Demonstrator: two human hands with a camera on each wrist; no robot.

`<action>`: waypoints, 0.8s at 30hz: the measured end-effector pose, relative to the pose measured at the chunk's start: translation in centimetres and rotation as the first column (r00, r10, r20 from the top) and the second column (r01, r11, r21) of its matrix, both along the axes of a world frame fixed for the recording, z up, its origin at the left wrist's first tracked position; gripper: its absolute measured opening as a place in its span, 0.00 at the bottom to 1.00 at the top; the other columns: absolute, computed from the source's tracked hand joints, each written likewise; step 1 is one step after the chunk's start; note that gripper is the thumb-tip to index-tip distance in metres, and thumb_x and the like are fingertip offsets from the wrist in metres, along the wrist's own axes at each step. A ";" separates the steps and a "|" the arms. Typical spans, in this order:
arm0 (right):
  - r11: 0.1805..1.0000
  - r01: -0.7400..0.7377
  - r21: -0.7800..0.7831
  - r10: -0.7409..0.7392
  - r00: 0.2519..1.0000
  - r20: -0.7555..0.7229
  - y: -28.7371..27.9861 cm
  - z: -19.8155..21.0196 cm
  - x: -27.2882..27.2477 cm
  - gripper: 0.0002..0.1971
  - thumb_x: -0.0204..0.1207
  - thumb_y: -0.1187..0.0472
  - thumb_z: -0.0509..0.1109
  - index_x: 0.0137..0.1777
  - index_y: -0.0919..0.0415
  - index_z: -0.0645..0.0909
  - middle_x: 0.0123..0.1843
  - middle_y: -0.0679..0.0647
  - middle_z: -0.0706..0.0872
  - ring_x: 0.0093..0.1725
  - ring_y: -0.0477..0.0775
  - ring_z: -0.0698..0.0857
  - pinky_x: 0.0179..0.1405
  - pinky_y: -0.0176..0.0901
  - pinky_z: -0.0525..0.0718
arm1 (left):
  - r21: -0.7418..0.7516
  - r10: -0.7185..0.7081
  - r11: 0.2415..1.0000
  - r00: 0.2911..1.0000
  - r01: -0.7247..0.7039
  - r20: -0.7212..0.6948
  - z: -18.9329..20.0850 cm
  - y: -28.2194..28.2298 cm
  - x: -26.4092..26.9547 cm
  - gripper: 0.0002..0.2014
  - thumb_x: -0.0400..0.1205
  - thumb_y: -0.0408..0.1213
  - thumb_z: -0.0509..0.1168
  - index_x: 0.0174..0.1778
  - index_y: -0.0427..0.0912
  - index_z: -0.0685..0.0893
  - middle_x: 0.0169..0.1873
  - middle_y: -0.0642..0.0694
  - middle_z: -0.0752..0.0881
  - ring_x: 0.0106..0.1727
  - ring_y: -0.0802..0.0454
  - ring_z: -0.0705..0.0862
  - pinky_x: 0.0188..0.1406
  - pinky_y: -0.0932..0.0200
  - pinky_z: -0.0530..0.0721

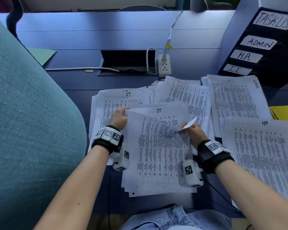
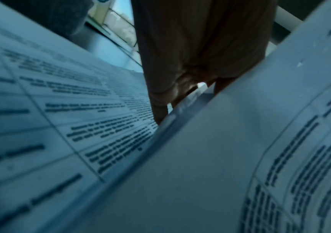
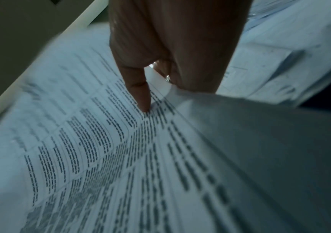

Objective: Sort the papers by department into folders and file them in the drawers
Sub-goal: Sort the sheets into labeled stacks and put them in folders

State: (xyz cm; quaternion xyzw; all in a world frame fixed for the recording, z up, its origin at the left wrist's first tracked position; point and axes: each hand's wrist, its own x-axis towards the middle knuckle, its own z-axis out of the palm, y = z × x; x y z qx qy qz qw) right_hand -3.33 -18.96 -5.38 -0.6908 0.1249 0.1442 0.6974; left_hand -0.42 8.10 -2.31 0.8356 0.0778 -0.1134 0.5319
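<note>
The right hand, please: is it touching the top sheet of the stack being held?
Touching. In the head view the right hand pinches the folded-back corner of the top sheet; in the right wrist view a fingertip presses on the printed page.

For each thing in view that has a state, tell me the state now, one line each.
held stack of papers: gripped by both hands, top sheet's corner peeled up
left hand: grips the stack's left edge
right hand: pinches the lifted corner
IT pile: lying flat on the desk
HR pile: lying flat
drawer unit: drawers shut
desk cable hatch: lid open
power strip: one plug inserted
</note>
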 end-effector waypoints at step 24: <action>0.990 0.103 0.096 -0.097 0.993 -0.062 0.0 1.0 -0.2 0.27 0.73 0.82 0.54 0.17 0.58 0.75 0.17 0.47 0.76 0.19 0.41 0.74 0.19 0.30 0.70 | -0.323 0.039 0.928 0.911 -0.185 -0.411 -2.7 0.6 -3.2 0.18 0.70 0.28 0.71 0.54 0.35 0.77 0.42 0.37 0.81 0.35 0.44 0.84 0.36 0.53 0.85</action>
